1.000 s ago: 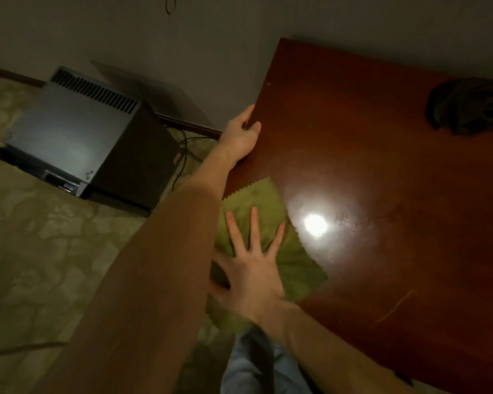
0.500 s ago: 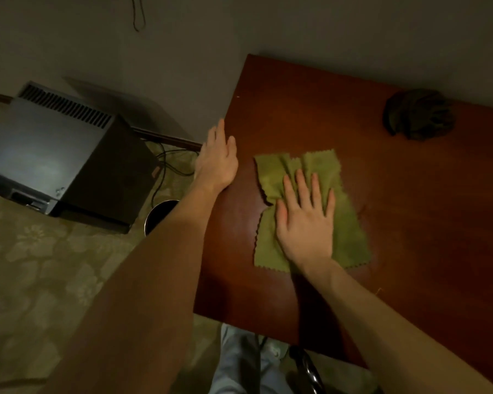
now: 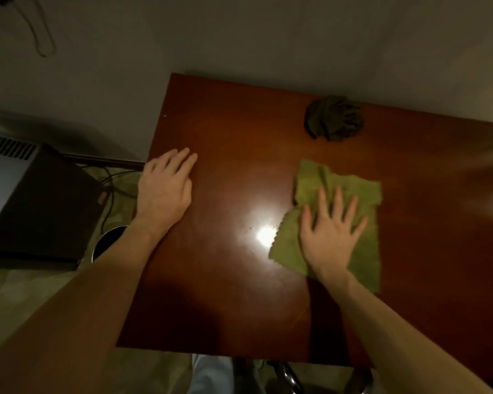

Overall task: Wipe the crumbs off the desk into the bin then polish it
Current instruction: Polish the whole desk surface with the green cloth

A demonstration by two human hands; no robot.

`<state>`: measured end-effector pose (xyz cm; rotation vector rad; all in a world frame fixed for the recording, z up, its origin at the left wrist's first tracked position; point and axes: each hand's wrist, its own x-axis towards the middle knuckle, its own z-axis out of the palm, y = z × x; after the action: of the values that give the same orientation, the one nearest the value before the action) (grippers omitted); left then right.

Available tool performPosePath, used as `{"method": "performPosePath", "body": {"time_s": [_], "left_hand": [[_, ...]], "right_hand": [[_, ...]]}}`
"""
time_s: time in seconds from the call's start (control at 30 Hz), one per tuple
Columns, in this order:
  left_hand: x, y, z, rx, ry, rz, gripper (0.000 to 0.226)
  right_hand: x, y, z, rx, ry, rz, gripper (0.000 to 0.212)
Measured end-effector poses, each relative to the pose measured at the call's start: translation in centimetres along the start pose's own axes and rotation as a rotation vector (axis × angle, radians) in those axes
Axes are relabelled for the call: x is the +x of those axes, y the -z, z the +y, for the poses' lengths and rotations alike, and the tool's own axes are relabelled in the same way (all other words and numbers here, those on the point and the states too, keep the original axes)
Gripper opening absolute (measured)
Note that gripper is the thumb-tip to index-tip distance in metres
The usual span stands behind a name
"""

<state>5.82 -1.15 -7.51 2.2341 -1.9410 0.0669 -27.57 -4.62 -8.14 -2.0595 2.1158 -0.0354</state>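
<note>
A glossy reddish-brown desk (image 3: 239,294) fills the middle of the head view. On it lies a rumpled green cloth (image 3: 356,194), and my right hand (image 3: 329,237) presses flat on it with fingers spread. My left hand (image 3: 165,189) rests flat on the desk's left edge, fingers straight. A few dark crumbs (image 3: 249,229) lie just left of the cloth beside a bright glare spot. The round rim of a bin (image 3: 108,237) shows on the floor below the desk's left edge, mostly hidden by my left forearm.
A crumpled dark cloth (image 3: 335,118) sits near the desk's far edge by the wall. A grey and black box-shaped appliance (image 3: 26,200) stands on the floor to the left, with cables (image 3: 111,180) beside it. Chair parts (image 3: 291,376) show below the near edge.
My right hand has slid the green cloth from the desk's near left corner rightwards to the middle. My left hand has shifted from gripping the left edge to resting flat on the top.
</note>
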Motion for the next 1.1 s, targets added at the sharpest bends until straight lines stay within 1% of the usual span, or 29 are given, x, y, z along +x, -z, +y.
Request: {"method": "performPosePath", "body": {"time_s": [0.03,0.07,0.13,0.17,0.23,0.3,0.33,0.37,0.4,0.43,0.53,0.6,0.67,0.73,0.8,0.87,0.9,0.97,1.0,1.1], "left_hand": [[0.2,0.0,1.4,-0.003,-0.053,-0.021,0.053],[0.3,0.0,3.2,-0.027,-0.063,-0.045,0.054],[0.0,-0.3,7.5,-0.125,0.053,-0.094,0.054],[-0.2,-0.6,9.3,-0.173,0.132,-0.102,0.054],[-0.6,-1.1,11.6,-0.206,0.233,-0.094,0.055],[-1.0,-1.3,11.9,-0.188,0.243,-0.078,0.055],[-1.1,-1.4,11.6,-0.194,0.243,-0.067,0.054],[-1.1,-1.4,11.5,-0.207,0.25,-0.058,0.053],[-1.1,-1.5,11.4,-0.22,0.256,-0.058,0.053],[-1.2,-1.5,11.4,-0.224,0.265,-0.066,0.053],[-1.0,-1.3,11.5,-0.197,0.291,-0.06,0.054],[-0.4,-1.2,11.8,-0.18,0.281,-0.054,0.056],[0.0,-1.2,12.1,-0.146,0.273,-0.057,0.059],[0.2,-1.1,12.6,-0.12,0.27,-0.064,0.061],[0.1,-1.0,12.9,-0.112,0.258,-0.072,0.062],[-0.2,-0.8,13.0,-0.116,0.255,-0.069,0.06],[-0.4,-0.8,12.9,-0.124,0.259,-0.063,0.059],[-0.5,-0.9,12.6,-0.152,0.26,-0.042,0.056],[-0.6,-1.1,12.4,-0.163,0.256,-0.037,0.055],[-0.7,-1.3,12.2,-0.161,0.271,-0.022,0.055]], "right_hand": [[0.2,0.4,1.4,0.031,-0.061,0.015,0.068],[0.2,0.6,2.0,0.052,-0.097,0.027,0.067],[-0.3,0.4,1.0,0.059,-0.078,0.027,0.066],[-0.9,0.1,-0.1,0.051,-0.017,0.019,0.066],[-2.6,-0.4,-3.0,0.03,0.209,0.013,0.063],[-4.0,-0.9,-4.7,-0.01,0.454,-0.014,0.059],[-3.7,-0.9,-4.7,-0.017,0.525,-0.025,0.057],[-2.6,-0.8,-4.1,-0.012,0.557,-0.024,0.055],[-1.2,-0.6,-3.2,-0.002,0.546,-0.016,0.055],[0.3,-0.3,-1.8,0.005,0.492,-0.007,0.055],[3.6,1.2,5.3,-0.013,0.243,0.014,0.059],[2.1,2.1,10.3,-0.049,0.219,0.007,0.06],[-2.0,2.2,12.4,-0.073,0.23,0.003,0.061],[-5.6,1.8,10.6,-0.08,0.279,-0.008,0.06],[-7.2,1.1,6.4,-0.079,0.414,-0.053,0.059],[-6.4,0.4,2.0,-0.059,0.542,-0.063,0.057],[-5.2,0.3,0.4,-0.044,0.57,-0.056,0.056],[-1.5,0.4,-0.8,-0.013,0.567,-0.041,0.056],[0.5,0.5,-0.2,-0.013,0.536,-0.047,0.055],[4.8,1.4,5.1,-0.018,0.325,-0.042,0.057]]}}
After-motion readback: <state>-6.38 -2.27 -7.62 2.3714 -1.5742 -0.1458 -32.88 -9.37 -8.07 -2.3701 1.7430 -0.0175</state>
